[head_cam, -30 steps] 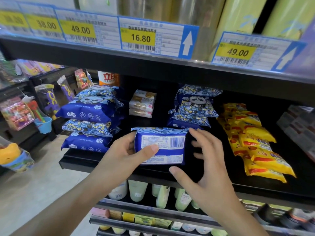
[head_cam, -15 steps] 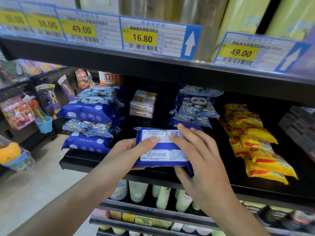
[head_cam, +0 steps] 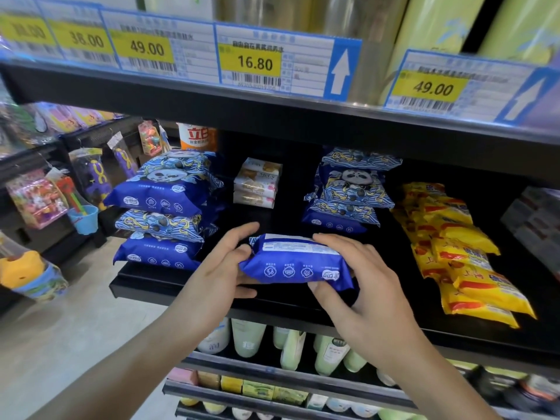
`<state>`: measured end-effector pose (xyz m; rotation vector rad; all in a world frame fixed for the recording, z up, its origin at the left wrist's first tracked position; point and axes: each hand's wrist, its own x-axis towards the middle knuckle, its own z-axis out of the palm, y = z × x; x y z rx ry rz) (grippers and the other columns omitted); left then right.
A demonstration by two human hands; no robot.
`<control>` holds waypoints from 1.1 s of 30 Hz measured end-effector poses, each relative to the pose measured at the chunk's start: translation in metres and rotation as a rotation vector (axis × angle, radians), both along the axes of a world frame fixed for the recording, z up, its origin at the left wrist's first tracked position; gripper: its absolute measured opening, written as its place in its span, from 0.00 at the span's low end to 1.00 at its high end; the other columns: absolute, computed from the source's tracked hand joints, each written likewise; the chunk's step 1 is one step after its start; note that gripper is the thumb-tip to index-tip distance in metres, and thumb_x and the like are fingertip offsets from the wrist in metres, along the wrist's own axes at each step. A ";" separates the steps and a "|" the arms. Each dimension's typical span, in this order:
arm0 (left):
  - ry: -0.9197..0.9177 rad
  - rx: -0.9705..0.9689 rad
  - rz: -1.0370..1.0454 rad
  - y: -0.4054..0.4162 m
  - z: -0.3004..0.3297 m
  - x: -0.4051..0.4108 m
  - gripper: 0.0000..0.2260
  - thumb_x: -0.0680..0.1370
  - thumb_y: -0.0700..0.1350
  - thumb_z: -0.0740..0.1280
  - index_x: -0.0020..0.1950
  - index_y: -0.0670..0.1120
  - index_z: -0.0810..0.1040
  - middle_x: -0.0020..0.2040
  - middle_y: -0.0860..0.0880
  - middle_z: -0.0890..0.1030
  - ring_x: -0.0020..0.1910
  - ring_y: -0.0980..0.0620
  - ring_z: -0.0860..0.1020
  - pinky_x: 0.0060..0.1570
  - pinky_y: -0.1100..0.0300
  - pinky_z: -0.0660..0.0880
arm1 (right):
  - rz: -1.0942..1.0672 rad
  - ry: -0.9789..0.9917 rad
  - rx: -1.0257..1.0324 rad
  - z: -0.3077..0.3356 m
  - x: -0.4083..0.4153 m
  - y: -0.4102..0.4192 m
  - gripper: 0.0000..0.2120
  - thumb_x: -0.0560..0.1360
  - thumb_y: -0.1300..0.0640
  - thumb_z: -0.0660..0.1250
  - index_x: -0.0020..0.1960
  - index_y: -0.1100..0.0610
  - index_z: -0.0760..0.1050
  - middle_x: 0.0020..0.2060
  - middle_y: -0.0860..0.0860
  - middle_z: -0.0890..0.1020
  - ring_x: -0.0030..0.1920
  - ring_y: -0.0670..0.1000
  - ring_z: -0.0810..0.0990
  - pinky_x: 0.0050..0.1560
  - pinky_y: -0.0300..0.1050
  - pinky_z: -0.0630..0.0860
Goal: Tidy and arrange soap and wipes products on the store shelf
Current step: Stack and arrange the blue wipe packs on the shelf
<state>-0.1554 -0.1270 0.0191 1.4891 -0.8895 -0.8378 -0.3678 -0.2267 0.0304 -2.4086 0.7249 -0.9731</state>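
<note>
A blue wipes pack (head_cam: 295, 265) lies nearly flat just above the front middle of the black shelf (head_cam: 333, 310), label side up. My left hand (head_cam: 221, 268) holds its left end, thumb on top and fingers under. My right hand (head_cam: 360, 286) grips its right end, fingers over the top and thumb at the front edge. A stack of three blue panda wipes packs (head_cam: 163, 210) stands at the shelf's left. A second blue stack (head_cam: 348, 195) sits further back on the right. White soap bars (head_cam: 257, 183) are piled at the back between them.
Yellow packets (head_cam: 460, 253) run in a row along the shelf's right. The upper shelf edge with price tags (head_cam: 254, 62) hangs close overhead. Pale green bottles (head_cam: 291, 344) fill the shelf below. Toys (head_cam: 39, 198) hang on a rack at the left beside open floor.
The pack has tipped from standing with its barcode label facing me to lying nearly flat. My right hand, apart from it a second ago, now grips its right end.
</note>
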 end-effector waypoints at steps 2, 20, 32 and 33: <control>-0.063 -0.006 -0.029 0.004 -0.001 -0.003 0.23 0.86 0.38 0.56 0.71 0.65 0.72 0.57 0.60 0.86 0.57 0.58 0.84 0.54 0.56 0.79 | 0.010 -0.053 0.152 0.000 -0.001 -0.001 0.23 0.75 0.46 0.71 0.69 0.38 0.73 0.59 0.35 0.79 0.62 0.44 0.78 0.61 0.35 0.72; -0.083 -0.086 -0.130 0.003 0.004 -0.009 0.16 0.75 0.52 0.78 0.60 0.50 0.82 0.55 0.52 0.88 0.54 0.56 0.85 0.53 0.65 0.79 | 0.047 -0.128 0.548 0.000 0.004 -0.008 0.25 0.69 0.31 0.67 0.65 0.32 0.72 0.55 0.38 0.83 0.52 0.43 0.83 0.49 0.41 0.79; 0.042 0.071 0.055 -0.005 0.009 -0.018 0.15 0.78 0.58 0.71 0.55 0.49 0.84 0.47 0.51 0.89 0.48 0.52 0.87 0.43 0.64 0.82 | 0.027 0.419 -0.302 0.029 0.021 -0.008 0.37 0.68 0.30 0.68 0.73 0.38 0.64 0.65 0.35 0.72 0.65 0.44 0.70 0.71 0.47 0.61; 0.057 0.066 0.071 -0.006 0.011 -0.017 0.15 0.78 0.59 0.70 0.55 0.48 0.84 0.46 0.50 0.89 0.46 0.52 0.87 0.43 0.63 0.82 | 0.031 0.418 -0.281 0.030 0.025 -0.010 0.36 0.68 0.32 0.70 0.73 0.38 0.64 0.63 0.36 0.73 0.63 0.45 0.71 0.69 0.45 0.61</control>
